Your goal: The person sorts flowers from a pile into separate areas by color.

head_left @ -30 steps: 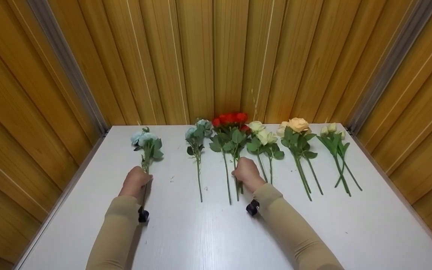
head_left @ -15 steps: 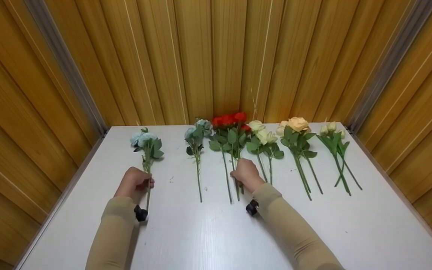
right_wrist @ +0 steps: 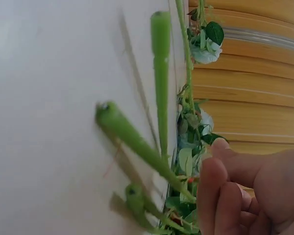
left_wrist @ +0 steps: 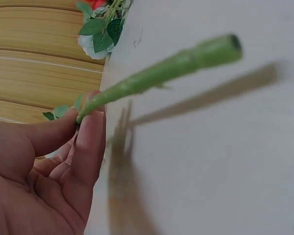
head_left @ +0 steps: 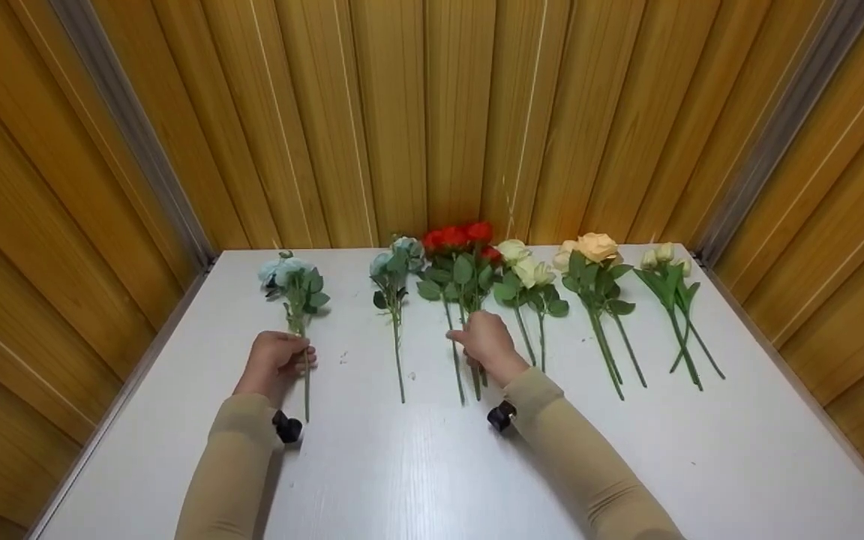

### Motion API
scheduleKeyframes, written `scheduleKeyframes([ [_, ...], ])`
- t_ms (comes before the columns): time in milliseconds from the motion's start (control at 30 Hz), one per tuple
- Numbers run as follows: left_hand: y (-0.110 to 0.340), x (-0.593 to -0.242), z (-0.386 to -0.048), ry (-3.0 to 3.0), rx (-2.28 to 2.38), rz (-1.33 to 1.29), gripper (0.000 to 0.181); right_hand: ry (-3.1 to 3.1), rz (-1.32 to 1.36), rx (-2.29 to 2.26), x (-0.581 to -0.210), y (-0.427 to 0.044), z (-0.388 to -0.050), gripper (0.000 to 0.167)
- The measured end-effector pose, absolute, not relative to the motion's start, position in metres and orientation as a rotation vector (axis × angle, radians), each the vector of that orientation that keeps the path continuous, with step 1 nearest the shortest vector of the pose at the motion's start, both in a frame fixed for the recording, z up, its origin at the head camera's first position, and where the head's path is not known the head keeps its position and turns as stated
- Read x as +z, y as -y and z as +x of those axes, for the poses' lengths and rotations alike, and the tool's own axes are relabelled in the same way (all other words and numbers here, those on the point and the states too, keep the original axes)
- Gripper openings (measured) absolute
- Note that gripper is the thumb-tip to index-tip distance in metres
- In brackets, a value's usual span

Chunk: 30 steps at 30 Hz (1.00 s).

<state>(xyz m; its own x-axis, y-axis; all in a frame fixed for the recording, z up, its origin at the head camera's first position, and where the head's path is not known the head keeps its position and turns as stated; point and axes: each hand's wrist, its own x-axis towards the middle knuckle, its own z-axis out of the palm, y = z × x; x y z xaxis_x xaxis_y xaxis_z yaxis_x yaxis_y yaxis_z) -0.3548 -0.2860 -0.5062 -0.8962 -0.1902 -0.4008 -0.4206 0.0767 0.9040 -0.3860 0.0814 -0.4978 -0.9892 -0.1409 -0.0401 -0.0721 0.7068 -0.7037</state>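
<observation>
My left hand (head_left: 274,360) pinches the green stem of a pale blue flower (head_left: 286,274) between thumb and index finger at the table's left. In the left wrist view, the stem's cut end (left_wrist: 220,51) points out above the tabletop. Over the stems of several red roses (head_left: 454,238) is my right hand (head_left: 488,341), its thumb stretched to the left. Green stems (right_wrist: 161,73) lie just beyond the loosely bent fingers in the right wrist view, and none shows between thumb and index finger.
Another pale blue bunch (head_left: 398,262) lies left of the roses. To their right are cream roses (head_left: 529,271), peach roses (head_left: 597,249) and whitish tulips (head_left: 664,256). Wood-look panels (head_left: 394,112) stand behind the white table (head_left: 402,480).
The lower stem of the left pale blue flower has swung to the right in my left hand. My right thumb has moved off the rose stem and stretched out leftward.
</observation>
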Motion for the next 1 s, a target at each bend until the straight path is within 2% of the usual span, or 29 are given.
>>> scheduleKeyframes([
  [133,0.278,-0.502,-0.359,-2.204,1.944,-0.593,0.034,-2.691,-0.243,-1.295,-0.492,-0.064,-0.377,0.026],
  [233,0.269,-0.499,-0.361,-2.236,1.948,-0.565,0.033,-2.565,-0.337,-1.39,-0.492,-0.047,-0.368,0.021],
  [600,0.212,-0.489,-0.373,-2.301,2.031,-0.435,0.026,-2.262,-0.545,-1.542,-0.505,0.008,-0.343,0.024],
  [833,0.171,-0.486,-0.381,-2.398,2.002,-0.352,0.012,-2.276,-0.536,-1.648,-0.505,0.011,-0.34,0.017],
  [1000,0.149,-0.49,-0.387,-2.432,1.986,-0.34,0.013,-2.464,-0.506,-1.56,-0.507,0.003,-0.342,0.01],
])
